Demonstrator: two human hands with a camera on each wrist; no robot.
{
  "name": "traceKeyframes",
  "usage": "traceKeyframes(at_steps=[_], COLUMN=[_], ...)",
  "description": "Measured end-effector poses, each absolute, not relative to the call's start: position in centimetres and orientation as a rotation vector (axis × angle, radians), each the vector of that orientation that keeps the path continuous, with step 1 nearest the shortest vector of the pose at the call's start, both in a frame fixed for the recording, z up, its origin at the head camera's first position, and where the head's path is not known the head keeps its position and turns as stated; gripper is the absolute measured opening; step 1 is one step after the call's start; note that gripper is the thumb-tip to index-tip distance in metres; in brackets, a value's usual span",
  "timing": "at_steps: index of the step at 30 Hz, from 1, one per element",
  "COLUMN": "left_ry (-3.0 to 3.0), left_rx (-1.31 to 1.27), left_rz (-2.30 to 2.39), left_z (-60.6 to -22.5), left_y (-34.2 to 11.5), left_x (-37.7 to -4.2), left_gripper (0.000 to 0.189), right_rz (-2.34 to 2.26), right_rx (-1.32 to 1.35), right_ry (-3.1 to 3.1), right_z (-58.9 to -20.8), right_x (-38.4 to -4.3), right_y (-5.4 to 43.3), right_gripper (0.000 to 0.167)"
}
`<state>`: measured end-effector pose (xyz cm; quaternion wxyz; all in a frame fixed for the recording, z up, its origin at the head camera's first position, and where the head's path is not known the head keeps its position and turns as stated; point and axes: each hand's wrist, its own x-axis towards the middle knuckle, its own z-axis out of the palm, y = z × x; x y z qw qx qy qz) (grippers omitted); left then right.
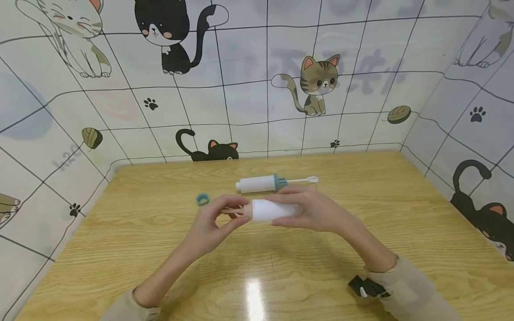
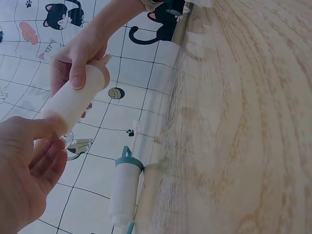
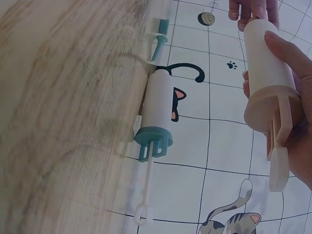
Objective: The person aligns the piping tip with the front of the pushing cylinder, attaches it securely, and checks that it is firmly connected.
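My right hand (image 1: 315, 207) grips the barrel of a beige-and-white plunger syringe (image 1: 265, 210), held level over the table. At its left end, my left hand (image 1: 213, 223) pinches the beige collar, from which a narrow beige nozzle (image 1: 233, 211) points left between thumb and fingers. The right wrist view shows the other end, with a beige flanged cap (image 3: 265, 105) and a short white plunger end (image 3: 279, 170). Behind it lies a teal-and-white syringe (image 1: 257, 184), its white plunger rod (image 1: 301, 180) drawn out to the right.
A teal ring (image 1: 202, 199) rests to the left of the teal-and-white syringe. In the right wrist view a teal nozzle (image 3: 158, 47) shows near that syringe's tip. The wooden table (image 1: 160, 254) meets a cat-patterned backdrop (image 1: 249, 98) at the back and sides.
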<state>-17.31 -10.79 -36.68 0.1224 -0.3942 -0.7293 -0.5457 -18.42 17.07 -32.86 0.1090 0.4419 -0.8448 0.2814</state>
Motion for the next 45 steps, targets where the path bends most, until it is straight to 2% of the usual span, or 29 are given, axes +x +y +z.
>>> traceKeyframes(at_steps=[5,13,21,45], left_ry=[-2.188,-2.271,-2.284,-2.121], left_rx=[-1.099,-1.026,-1.01,-1.303], left_rz=[-1.584,-1.647,-1.723,-1.574], left_z=[-36.68,-36.72,-36.61,-36.82], left_y=[-10.84,-10.95,-10.83,-10.66], left_x=[-17.21,-16.99,-16.84,-17.28], left_gripper=[0.037,0.023,0.021,0.029], right_rz=[0.839,0.851,0.841,0.849], right_rx=[1.289,1.304,1.306,1.396], right_ry=[-2.491,-2.479,-2.474,-2.443], right_z=[-32.75,-32.77,-32.9,-32.92], right_x=[-18.35,-18.26,-18.29,-18.41], right_y=[17.1,17.02,17.04,17.19], right_gripper=[0.052,0.05,0.05,0.05])
